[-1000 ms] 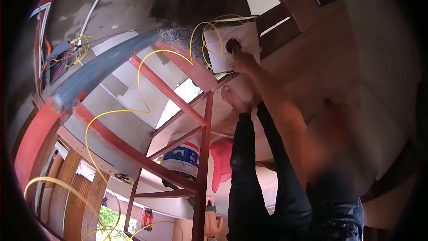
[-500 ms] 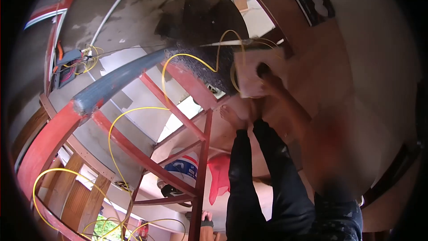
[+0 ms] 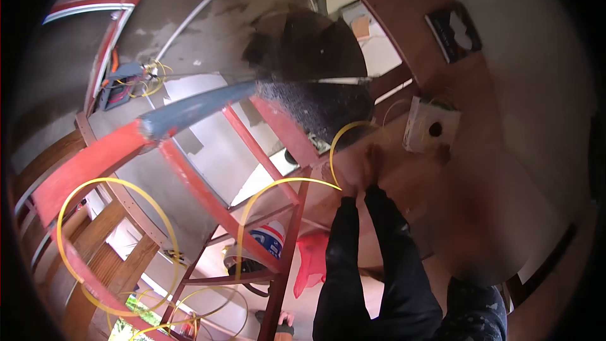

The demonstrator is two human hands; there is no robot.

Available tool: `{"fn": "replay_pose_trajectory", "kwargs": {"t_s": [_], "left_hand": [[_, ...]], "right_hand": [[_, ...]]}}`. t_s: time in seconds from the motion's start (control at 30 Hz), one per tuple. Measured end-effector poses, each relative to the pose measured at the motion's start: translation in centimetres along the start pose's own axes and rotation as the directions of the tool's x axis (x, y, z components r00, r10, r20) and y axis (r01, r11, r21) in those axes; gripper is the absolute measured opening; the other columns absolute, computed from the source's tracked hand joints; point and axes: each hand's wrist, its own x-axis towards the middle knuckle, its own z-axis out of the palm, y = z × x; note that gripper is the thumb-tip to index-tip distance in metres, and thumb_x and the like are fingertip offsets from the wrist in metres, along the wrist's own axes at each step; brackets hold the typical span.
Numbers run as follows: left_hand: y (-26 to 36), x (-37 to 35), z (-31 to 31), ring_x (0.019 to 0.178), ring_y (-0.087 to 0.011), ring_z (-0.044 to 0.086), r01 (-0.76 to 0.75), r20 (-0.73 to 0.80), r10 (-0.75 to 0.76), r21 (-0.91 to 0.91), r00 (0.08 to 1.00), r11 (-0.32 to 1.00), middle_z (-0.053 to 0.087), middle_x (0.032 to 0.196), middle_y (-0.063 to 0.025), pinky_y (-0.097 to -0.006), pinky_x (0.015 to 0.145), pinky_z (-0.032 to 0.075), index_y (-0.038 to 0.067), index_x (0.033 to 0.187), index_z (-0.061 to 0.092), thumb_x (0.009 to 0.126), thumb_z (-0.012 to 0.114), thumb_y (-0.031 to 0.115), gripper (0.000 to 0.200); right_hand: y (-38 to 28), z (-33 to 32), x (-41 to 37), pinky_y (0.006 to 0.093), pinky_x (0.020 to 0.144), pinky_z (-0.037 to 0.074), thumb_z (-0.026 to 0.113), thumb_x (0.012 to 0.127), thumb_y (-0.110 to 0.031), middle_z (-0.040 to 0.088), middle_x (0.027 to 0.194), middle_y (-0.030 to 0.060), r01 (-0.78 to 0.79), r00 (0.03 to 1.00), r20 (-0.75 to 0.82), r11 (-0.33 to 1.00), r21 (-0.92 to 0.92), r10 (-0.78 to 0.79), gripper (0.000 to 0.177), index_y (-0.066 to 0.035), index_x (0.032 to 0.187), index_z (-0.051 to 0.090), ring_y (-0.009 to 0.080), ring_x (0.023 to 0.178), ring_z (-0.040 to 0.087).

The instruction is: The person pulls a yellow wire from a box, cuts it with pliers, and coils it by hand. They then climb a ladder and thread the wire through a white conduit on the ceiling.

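Nearest, bright yellow cable (image 3: 104, 180) hangs in thin, smooth loops, the widest at eight o'clock. At three o'clock, the right hand (image 3: 444, 153) is a dim blur near the lower edge of a white box (image 3: 418, 132); whether either hand is spread or pinching, I cannot tell. The box, just above three o'clock, has a round dark hole in its pale face.

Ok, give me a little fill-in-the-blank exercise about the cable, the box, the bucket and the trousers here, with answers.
The looping cable is coloured ____.
The dark patch on the pale box is ____ in shape.
In the picture, the bucket is to the ____ of the trousers.
The trousers are coloured ____.

Missing words: yellow; round; left; black.
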Motion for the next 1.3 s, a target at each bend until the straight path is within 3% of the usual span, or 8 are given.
{"fn": "replay_pose_trajectory", "kwargs": {"t_s": [0.2, 0.27, 0.43, 0.63, 0.7, 0.83, 1.1, 1.3], "left_hand": [[-2.1, 0.6, -1.6, 0.052, -0.0032, 0.031, 0.201, -0.256, -0.181, 0.056, 0.95, 0.978, 0.036, 0.059, 0.0034, -0.0148, 0.047, 0.023, 0.002, 0.096, 0.055, 0.089, 0.039, 0.031, 0.034], [-0.1, 0.2, -2.4, 0.06, -0.0104, 0.044, 0.009, 0.191, -0.037, 0.142, 0.981, 0.99, 0.047, 0.074, -0.0023, -0.0225, 0.052, 0.036, -0.003, 0.095, 0.052, 0.086, 0.047, 0.023, 0.028], [10.8, 2.4, -0.3, 0.062, -0.0189, 0.058, 0.191, 0.45, -0.067, -0.237, 0.89, 0.953, 0.061, 0.069, -0.0106, -0.0315, 0.058, 0.046, -0.001, 0.084, 0.06, 0.079, 0.054, 0.007, 0.01], [19.8, 3.0, 4.2, 0.072, -0.0307, 0.061, -0.117, 0.593, 0.368, -0.418, 0.716, 0.901, 0.061, 0.08, -0.0127, -0.0374, 0.061, 0.049, 0.008, 0.093, 0.06, 0.075, 0.056, 0.012, 0.018], [23.2, 4.0, 2.6, 0.059, -0.0129, 0.052, -0.412, 0.527, 0.635, -0.486, 0.565, 0.771, 0.052, 0.064, -0.004, -0.0271, 0.052, 0.042, 0.005, 0.081, 0.056, 0.088, 0.047, 0.021, 0.019], [24.7, 2.9, 8.7, 0.079, -0.0335, 0.059, -0.203, 0.575, 0.629, -0.633, 0.523, 0.747, 0.06, 0.084, -0.0178, -0.0408, 0.067, 0.047, 0.002, 0.094, 0.056, 0.076, 0.056, 0.014, 0.021], [27.1, 6.8, 4.0, 0.073, -0.0257, 0.06, -0.133, 0.537, 0.673, -0.724, 0.509, 0.677, 0.061, 0.079, -0.0129, -0.035, 0.065, 0.046, 0.003, 0.086, 0.061, 0.069, 0.069, 0.027, 0.03], [27.3, 10.3, 4.6, 0.066, -0.0053, 0.053, 0.226, 0.51, 0.642, -0.851, 0.572, 0.475, 0.062, 0.071, -0.0023, -0.0213, 0.06, 0.042, 0.0, 0.084, 0.063, 0.083, 0.059, 0.022, 0.023]], "right_hand": [[-5.5, -2.7, -12.1, 0.0347, 0.08, 0.042, 0.055, 0.081, -0.017, 0.056, 0.096, 0.0079, 0.207, 0.953, -0.279, 0.925, 0.318, -0.117, 0.028, -0.002, 0.104, 0.054, 0.0182, 0.086, 0.053], [-8.4, -6.8, -15.8, 0.0344, 0.081, 0.042, 0.055, 0.082, -0.016, 0.056, 0.095, 0.0069, 0.33, 0.899, -0.423, 0.808, 0.488, -0.111, 0.025, -0.002, 0.103, 0.055, 0.0169, 0.084, 0.053], [-23.4, -27.3, -28.6, 0.0237, 0.061, 0.049, 0.059, 0.08, -0.005, 0.058, 0.084, 0.0076, 0.483, 0.864, -0.49, -0.084, 0.872, -0.114, 0.015, 0.003, 0.093, 0.057, 0.0131, 0.069, 0.057], [-31.0, -48.3, -48.8, 0.0275, 0.072, 0.044, 0.061, 0.077, -0.023, 0.054, 0.097, 0.0083, 0.935, 0.293, -0.857, -0.061, 0.349, -0.424, 0.026, 0.0, 0.09, 0.058, 0.0141, 0.082, 0.053], [-31.0, -51.4, -55.4, 0.036, 0.095, 0.034, 0.064, 0.078, -0.018, 0.048, 0.117, 0.0125, 0.983, 0.138, -0.695, 0.011, 0.184, -0.705, 0.045, -0.001, 0.116, 0.047, 0.0255, 0.112, 0.043], [-32.3, -54.2, -59.9, 0.0337, 0.078, 0.044, 0.071, 0.068, -0.026, 0.057, 0.097, 0.0116, 0.985, -0.087, -0.367, -0.026, -0.169, -0.926, 0.032, 0.0, 0.084, 0.059, 0.0217, 0.088, 0.055], [-28.3, -55.0, -53.9, 0.0262, 0.053, 0.043, 0.072, 0.06, -0.011, 0.058, 0.064, 0.0102, 0.935, 0.256, -0.259, 0.307, -0.18, -0.931, 0.015, -0.005, 0.07, 0.063, 0.0168, 0.058, 0.055], [-27.6, -56.4, -56.2, 0.0299, 0.043, 0.035, 0.061, 0.073, -0.006, 0.051, 0.052, 0.0082, 0.949, 0.235, -0.493, 0.307, -0.07, -0.838, 0.009, 0.0, 0.066, 0.062, 0.0121, 0.046, 0.047]]}}
